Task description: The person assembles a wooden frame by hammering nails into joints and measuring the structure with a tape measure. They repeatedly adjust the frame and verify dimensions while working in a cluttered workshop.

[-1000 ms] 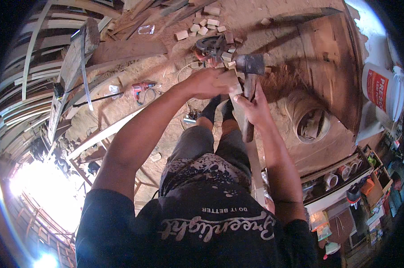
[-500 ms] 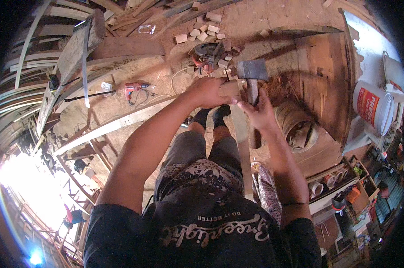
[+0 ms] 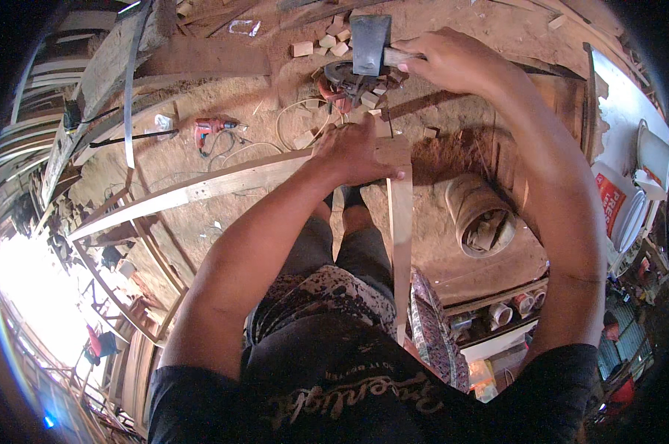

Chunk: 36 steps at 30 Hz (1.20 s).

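Note:
My right hand (image 3: 442,59) is raised ahead, fingers wrapped round the short wooden handle of a hatchet (image 3: 371,46) with a broad grey metal head. Below it, my left hand (image 3: 349,153) grips the corner of a pale wooden frame (image 3: 223,186), its thumb stretched along the joint. One long beam of this frame runs off to the left; another comes back toward my body on the right. The hatchet head is apart from the wood, over the ground beyond the corner. Any nail at the joint is too small to tell.
A circular saw (image 3: 343,78) lies beyond the corner among several wood offcuts (image 3: 302,49). To the left is a red power drill (image 3: 210,133) with its cord. A round bucket (image 3: 460,200) with scraps stands at right, a white pail (image 3: 617,203) farther out. Planks (image 3: 109,89) lean at far left.
My right hand has swung the hatchet up and away from the joint, its head now farther ahead. My left hand stays on the frame's corner, which shows more fully.

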Tool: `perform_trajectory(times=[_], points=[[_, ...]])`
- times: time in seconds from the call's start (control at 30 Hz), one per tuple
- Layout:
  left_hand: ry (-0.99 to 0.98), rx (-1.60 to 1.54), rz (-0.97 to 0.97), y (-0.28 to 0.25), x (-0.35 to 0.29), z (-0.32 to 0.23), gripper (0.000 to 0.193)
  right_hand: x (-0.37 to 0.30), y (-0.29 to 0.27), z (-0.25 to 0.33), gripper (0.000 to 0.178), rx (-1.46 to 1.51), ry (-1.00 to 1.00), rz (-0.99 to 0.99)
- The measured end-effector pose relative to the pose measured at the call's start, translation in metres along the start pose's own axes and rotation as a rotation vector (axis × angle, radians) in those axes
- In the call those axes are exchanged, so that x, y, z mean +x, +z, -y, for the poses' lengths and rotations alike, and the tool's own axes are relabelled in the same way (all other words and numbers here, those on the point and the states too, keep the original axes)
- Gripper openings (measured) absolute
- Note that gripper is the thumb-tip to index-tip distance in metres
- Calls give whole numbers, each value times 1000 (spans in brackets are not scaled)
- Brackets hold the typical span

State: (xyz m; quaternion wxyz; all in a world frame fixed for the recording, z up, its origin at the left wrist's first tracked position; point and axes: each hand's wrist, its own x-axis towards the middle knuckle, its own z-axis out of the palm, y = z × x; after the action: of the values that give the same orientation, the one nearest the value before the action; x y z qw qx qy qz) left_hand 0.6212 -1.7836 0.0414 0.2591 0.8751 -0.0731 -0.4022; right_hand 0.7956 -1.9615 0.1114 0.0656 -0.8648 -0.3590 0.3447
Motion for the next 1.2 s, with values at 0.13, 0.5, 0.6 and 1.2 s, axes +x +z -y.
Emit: perform_trajectory(times=[0.13,0.5,0.6,1.2], points=[[29,-13,-26,0,0,4,120,11,-20,22,37,-97,20,388],[29,-1,48,-15,0,-2,113,15,-8,-4,27,-66,-84,325],[37,-49,37,-13,-2,-1,110,13,-19,-3,30,-18,-22,312],[-11,-62,32,-7,7,-6,119,-118,166,18,53,1294,665,-257]])
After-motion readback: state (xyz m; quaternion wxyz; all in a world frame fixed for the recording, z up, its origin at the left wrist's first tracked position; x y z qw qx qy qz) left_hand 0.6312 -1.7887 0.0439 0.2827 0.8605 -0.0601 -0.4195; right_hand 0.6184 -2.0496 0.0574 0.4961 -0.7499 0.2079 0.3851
